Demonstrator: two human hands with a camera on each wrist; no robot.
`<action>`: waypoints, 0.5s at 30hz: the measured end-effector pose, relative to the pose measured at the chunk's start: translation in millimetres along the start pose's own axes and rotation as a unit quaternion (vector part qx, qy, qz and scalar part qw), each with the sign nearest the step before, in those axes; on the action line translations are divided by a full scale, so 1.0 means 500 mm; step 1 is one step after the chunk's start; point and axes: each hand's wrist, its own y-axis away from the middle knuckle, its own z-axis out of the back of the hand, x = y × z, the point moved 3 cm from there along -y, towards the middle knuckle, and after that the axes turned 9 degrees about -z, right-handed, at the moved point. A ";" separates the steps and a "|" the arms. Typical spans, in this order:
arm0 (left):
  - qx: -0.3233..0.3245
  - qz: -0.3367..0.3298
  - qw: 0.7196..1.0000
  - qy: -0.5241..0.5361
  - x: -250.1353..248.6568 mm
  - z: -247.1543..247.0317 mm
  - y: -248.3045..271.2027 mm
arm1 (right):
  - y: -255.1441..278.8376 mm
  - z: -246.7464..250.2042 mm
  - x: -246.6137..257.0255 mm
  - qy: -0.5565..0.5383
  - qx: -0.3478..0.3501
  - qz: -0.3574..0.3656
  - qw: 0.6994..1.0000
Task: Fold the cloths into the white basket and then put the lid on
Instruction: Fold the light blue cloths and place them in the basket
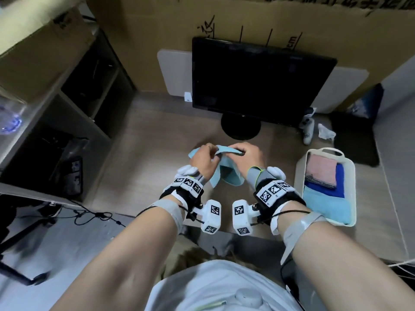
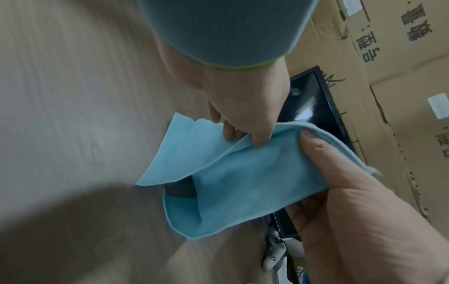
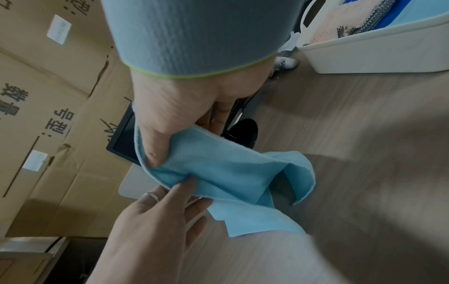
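Left fingers: my left hand [image 1: 203, 161] pinches the top edge of the light blue cloth [image 1: 226, 176], thumb [image 2: 313, 146] pressed on the fabric.
Right fingers: my right hand [image 1: 248, 157] curls round the same edge, thumb [image 3: 155, 153] on top, knuckles close to the left hand's.
Cloth in hand: one, held up at frame centre in the head view, folded over and sagging toward the wooden table [image 1: 139, 153].
White basket [image 1: 299, 176]: one, lower right of the hands, well apart from them.
Cloths inside: I count three, a pink cloth [image 1: 321, 170] on a dark blue cloth [image 1: 339, 176], with another light blue one [image 1: 325, 205] nearest me.
Lid: I see one white panel [image 1: 174, 72] behind the monitor, half hidden; I can't tell what it is.
Around: one black monitor [image 1: 260, 84] at upper centre, cardboard [image 1: 157, 25] behind it, one white controller [image 1: 307, 129] and one crumpled wrapper [image 1: 325, 131] to the right of its base.
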 end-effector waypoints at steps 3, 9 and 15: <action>-0.007 0.003 1.000 -0.023 0.014 0.038 -0.015 | -0.009 -0.015 0.020 -0.002 -0.036 -0.028 0.999; 0.057 0.022 0.992 -0.112 0.083 0.120 -0.046 | -0.016 -0.034 0.029 0.014 -0.168 -0.125 0.978; 0.054 0.038 0.977 -0.201 0.128 0.161 -0.082 | -0.018 -0.053 0.007 0.001 -0.213 -0.223 0.951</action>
